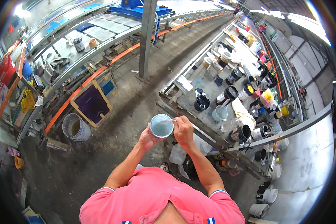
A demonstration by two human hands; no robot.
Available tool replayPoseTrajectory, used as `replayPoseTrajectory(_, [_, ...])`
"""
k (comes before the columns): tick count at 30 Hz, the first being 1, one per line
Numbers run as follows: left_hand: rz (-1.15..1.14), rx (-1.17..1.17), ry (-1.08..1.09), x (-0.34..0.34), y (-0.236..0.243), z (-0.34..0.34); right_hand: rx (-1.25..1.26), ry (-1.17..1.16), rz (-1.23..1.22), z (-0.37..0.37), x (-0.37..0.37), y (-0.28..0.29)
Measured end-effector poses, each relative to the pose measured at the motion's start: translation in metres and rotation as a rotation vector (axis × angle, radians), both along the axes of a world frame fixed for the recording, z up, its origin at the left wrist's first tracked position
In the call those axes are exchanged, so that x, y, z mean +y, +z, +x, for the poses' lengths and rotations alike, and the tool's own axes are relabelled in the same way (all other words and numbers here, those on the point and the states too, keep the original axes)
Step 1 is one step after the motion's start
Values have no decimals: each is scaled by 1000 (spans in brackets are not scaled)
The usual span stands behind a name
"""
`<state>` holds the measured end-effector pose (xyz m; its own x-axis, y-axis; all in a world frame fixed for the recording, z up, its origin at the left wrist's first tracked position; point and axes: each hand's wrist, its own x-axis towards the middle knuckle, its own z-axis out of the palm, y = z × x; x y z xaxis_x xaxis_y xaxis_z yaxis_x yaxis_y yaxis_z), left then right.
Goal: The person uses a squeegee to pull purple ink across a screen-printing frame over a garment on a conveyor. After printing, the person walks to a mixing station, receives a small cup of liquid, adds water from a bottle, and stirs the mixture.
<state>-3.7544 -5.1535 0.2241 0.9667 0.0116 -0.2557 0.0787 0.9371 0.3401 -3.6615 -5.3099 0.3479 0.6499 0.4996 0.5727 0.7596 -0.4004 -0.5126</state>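
A round plastic tub [161, 115] with a pale blue-grey content is held up in front of my chest. My left hand [148, 139] wraps round its left and lower side, with the thumb near the rim. At the right rim, my right hand [183, 130] is closed on a thin pale stirring stick [169, 120], which reaches over the rim into the tub. The stick's lower end is hard to make out in the content.
To the right, a long worktable [190, 97] bears several ink-stained tubs, among them a black-smeared bucket [202, 102] and a pale blue tub [220, 113]. On the floor at left stand a white bucket [86, 131] and a framed screen [92, 105]. A metal post [146, 41] rises ahead.
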Motion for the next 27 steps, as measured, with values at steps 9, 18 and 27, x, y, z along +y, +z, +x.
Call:
replayPoseTrajectory(9, [-29, -13, -42, -2, 2, 6, -7, 3, 70, -5, 6, 0])
replayPoseTrajectory(18, [-22, 3, -20, 1, 2, 8, 160, -75, 37, -15, -4, -10])
replayPoseTrajectory(27, [-45, 6, 7, 1, 5, 5, 121, -127, -77, -12, -17, 2])
